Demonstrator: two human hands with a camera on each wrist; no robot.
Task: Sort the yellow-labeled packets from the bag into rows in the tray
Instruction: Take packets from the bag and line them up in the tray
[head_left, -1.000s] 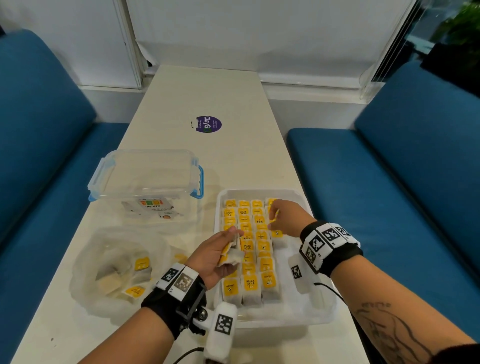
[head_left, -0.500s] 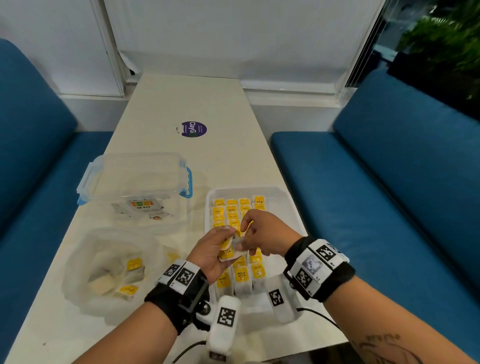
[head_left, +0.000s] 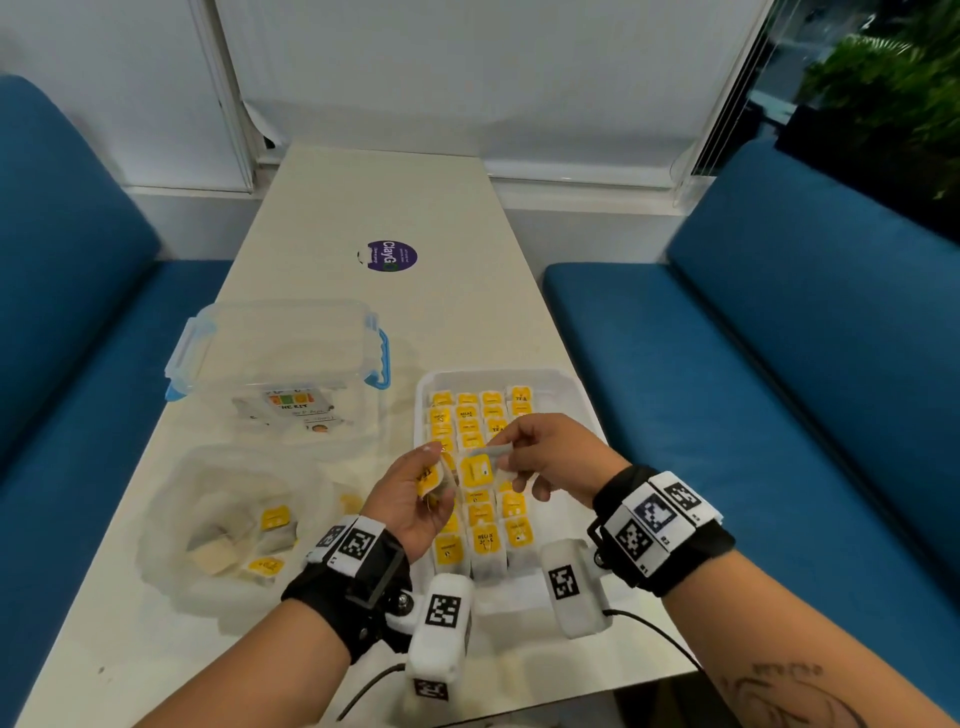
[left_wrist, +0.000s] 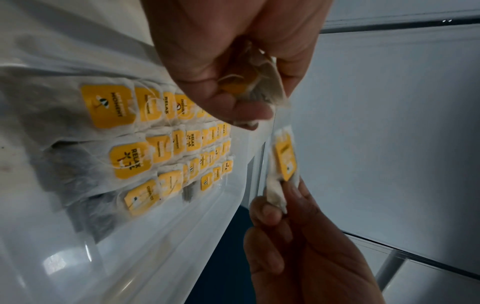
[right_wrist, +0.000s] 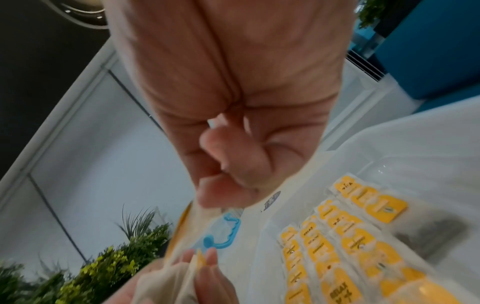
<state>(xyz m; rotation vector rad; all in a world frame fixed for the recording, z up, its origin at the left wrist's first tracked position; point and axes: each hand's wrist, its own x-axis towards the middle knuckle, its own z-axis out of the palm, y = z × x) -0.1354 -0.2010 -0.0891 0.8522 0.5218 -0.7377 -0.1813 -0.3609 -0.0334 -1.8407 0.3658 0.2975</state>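
Note:
Over the white tray's (head_left: 574, 387) near half, my left hand (head_left: 422, 493) grips a small bunch of yellow-labeled packets (head_left: 429, 476); the left wrist view shows them (left_wrist: 242, 87) bunched in the curled fingers. Just to its right, my right hand (head_left: 540, 457) pinches a single packet (head_left: 476, 471) by its edge, label facing up, a little apart from the bunch. That packet (left_wrist: 285, 158) hangs between both hands in the left wrist view. Rows of yellow-labeled packets (head_left: 483, 538) fill the tray. The clear bag (head_left: 171, 519) at the left holds a few more packets (head_left: 274, 518).
A clear lidded box with blue clasps (head_left: 280, 358) stands behind the bag. A purple sticker (head_left: 392, 255) lies farther up the table. Blue benches (head_left: 779, 395) flank the table on both sides. The tray's right strip (head_left: 558, 415) has no packets.
My right hand came back from the tray's far rows to the left hand, took one packet from the bunch and drew it slightly to the right. The left hand stayed over the tray.

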